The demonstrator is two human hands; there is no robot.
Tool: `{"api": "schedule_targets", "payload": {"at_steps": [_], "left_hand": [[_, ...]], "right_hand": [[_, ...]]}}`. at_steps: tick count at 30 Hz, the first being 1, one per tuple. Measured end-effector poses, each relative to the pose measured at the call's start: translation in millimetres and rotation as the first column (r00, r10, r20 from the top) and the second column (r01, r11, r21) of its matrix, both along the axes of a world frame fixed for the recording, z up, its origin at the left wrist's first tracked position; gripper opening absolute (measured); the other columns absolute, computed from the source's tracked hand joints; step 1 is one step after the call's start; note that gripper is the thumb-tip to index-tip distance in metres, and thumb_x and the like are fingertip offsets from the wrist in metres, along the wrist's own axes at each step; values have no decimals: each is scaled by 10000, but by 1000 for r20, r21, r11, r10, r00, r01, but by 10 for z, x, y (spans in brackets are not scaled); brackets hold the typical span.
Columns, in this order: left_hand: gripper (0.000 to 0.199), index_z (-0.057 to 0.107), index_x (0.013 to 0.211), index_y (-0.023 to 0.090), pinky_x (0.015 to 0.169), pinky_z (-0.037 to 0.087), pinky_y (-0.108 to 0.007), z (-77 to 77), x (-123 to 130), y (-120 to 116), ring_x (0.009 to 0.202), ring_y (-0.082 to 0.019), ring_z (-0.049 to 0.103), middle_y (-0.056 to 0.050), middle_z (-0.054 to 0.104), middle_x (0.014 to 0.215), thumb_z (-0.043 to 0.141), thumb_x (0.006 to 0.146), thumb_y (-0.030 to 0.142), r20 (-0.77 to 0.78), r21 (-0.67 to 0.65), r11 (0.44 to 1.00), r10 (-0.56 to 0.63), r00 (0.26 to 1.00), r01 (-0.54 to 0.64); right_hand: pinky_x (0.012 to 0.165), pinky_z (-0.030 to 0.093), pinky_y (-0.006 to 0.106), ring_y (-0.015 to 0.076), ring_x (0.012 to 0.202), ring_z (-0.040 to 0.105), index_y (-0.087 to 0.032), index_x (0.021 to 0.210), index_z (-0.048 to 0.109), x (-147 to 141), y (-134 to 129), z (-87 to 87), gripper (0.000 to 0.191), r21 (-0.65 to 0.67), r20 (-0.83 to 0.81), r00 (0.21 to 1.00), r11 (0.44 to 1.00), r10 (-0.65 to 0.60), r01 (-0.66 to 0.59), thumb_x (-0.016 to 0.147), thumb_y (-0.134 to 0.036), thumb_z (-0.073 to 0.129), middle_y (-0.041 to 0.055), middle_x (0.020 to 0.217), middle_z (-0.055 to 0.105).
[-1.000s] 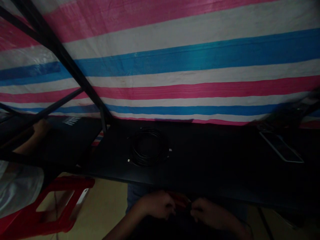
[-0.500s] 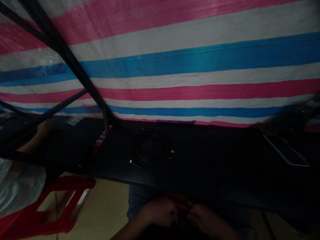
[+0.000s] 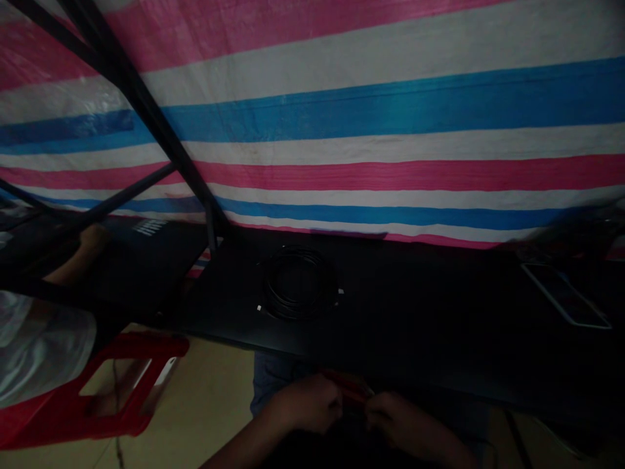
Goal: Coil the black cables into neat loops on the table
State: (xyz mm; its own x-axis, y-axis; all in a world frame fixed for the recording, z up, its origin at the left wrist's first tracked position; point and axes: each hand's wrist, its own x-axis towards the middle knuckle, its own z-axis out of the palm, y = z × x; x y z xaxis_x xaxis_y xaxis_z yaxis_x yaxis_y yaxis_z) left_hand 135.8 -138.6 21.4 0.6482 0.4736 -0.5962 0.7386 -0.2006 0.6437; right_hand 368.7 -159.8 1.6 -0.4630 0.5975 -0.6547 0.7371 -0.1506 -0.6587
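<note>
My left hand (image 3: 317, 404) is in my lap, below the front edge of the black table (image 3: 420, 326). Its fingers are curled closed, and the dim light hides whatever is in them. Close by on the right, my right hand (image 3: 393, 417) is also closed, with a small pale sliver by its fingertips that I cannot identify. Something red (image 3: 351, 385) shows between and behind the two hands. On the tabletop lies a coil of black cable (image 3: 276, 301), with small whitish ends sticking out on both sides; neither hand touches it.
A flat phone-like device (image 3: 566, 296) with a pale rim lies on the table at right. Dark metal bars (image 3: 151, 124) cross at left before a striped sheet (image 3: 371, 111). Another person's forearm (image 3: 81, 260) rests on a neighbouring table; a red stool (image 3: 137, 417) stands below.
The view has shifted slightly, so the table and coil appear a little to the right and higher. Both hands stay close together in my lap, with little visible movement.
</note>
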Motion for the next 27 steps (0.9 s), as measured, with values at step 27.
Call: {"api": "schedule_targets", "payload": {"at_steps": [27], "left_hand": [[283,793,986,207,638,457,-280,64,149,17,811,-232,699,-101,786,950,547,850,246,-83,135,988,92,992,-80]], "right_hand": [[791,443,306,207,875,626,-171,925,780,-105,-40,20,226,82,-66,995,994,-70,76,888,-292,594,69,972,727]]}}
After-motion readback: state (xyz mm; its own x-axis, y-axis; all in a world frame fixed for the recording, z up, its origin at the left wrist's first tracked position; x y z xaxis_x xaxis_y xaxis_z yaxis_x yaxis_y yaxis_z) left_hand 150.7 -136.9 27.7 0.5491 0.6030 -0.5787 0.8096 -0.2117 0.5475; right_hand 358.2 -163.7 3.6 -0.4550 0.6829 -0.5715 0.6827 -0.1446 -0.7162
